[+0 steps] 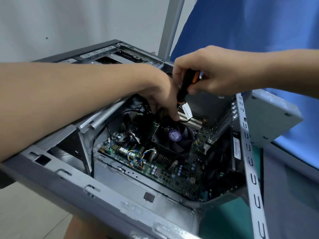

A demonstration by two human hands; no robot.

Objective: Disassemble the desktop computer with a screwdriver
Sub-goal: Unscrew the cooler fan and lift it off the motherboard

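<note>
Our desktop case (120, 192) lies open, CPU fan (174, 137) and motherboard (165, 171) still mounted; right hand (215, 71) grips the screwdriver (187, 83), left hand (160, 94) hold unclear.

Looks like repair workshop: opened PC case (112, 192) on green mat (222, 221), white wall (69, 23)

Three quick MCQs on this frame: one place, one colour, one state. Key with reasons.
1. The left hand reaches: A) into the open case, by the CPU fan's far edge; B) under the case; C) onto the wall.
2. The fan's hub label is: A) red; B) green; C) purple.
3. The right hand: A) hangs idle; B) grips the screwdriver; C) lies flat on the case.
Key: 1A, fingertips beside the fan; 2C, purple disc at the hub; 3B, fingers curl round its black-and-orange handle.
</note>
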